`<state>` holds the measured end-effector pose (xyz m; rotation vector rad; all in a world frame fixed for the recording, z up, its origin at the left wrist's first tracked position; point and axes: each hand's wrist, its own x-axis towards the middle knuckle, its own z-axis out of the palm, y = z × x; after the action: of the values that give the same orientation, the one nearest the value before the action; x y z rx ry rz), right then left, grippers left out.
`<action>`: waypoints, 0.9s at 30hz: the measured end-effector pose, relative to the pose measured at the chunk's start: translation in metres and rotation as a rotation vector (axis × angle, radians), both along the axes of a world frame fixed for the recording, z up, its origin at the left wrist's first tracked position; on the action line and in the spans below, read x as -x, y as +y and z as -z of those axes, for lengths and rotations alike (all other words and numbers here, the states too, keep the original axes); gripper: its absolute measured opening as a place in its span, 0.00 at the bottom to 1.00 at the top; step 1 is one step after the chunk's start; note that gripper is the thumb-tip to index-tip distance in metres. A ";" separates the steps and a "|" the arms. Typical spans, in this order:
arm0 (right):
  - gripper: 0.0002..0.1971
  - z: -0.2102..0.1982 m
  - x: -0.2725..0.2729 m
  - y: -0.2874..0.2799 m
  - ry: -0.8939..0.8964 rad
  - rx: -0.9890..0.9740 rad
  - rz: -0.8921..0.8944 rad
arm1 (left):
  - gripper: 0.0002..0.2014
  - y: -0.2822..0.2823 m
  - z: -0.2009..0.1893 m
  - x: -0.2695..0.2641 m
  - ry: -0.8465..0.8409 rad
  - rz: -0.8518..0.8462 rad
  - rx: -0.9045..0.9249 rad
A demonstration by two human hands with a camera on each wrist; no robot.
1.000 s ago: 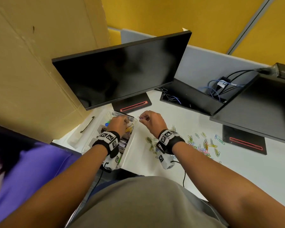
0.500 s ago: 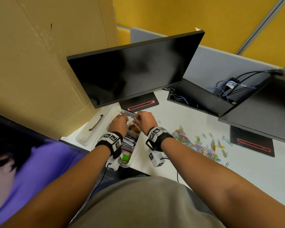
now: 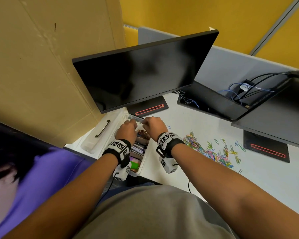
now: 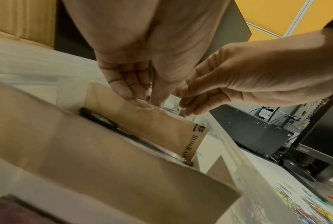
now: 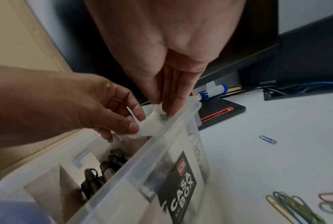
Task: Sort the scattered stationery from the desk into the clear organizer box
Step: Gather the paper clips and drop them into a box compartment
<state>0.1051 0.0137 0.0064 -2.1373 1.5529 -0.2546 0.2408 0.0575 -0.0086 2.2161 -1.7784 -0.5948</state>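
Note:
The clear organizer box (image 3: 143,162) stands at the desk's left edge, split by brown card dividers (image 4: 104,159) and holding black markers (image 5: 104,169). Both hands meet over its far end. My left hand (image 3: 128,128) pinches a small clear plastic pouch (image 5: 150,124) between thumb and fingers, just above the far compartment. My right hand (image 3: 152,125) pinches the same pouch (image 4: 144,106) from the right, its fingertips (image 5: 169,112) at the box rim (image 5: 142,159). A heap of coloured paper clips (image 3: 205,150) lies on the white desk to the right of the box.
A dark monitor (image 3: 141,75) hangs close above the box's far end. The box lid (image 3: 100,133) with a black handle lies to its left, against a cardboard panel. A glue stick (image 5: 212,91) lies by the monitor base. A second monitor base (image 3: 266,149) stands right; a person in purple (image 3: 24,178) sits left.
My right hand has moved left from over the desk to the box's far end, beside my left hand. Both hands have shifted slightly farther along the box.

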 end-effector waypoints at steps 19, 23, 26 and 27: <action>0.12 0.015 0.127 0.001 -0.215 -0.023 0.290 | 0.15 -0.028 -0.021 0.117 0.025 0.257 0.078; 0.12 0.026 0.171 0.006 -0.123 -0.097 0.328 | 0.17 -0.029 -0.009 0.146 -0.023 0.337 -0.017; 0.11 0.035 0.202 0.010 -0.006 -0.142 0.305 | 0.20 -0.026 0.007 0.161 -0.076 0.382 -0.162; 0.10 0.038 0.211 0.011 0.028 -0.151 0.297 | 0.21 -0.025 0.013 0.164 -0.103 0.397 -0.219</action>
<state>-0.1056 0.0243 -0.0319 -1.8006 1.8430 -0.1978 0.0771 0.0321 -0.0221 2.0641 -2.3332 -0.8008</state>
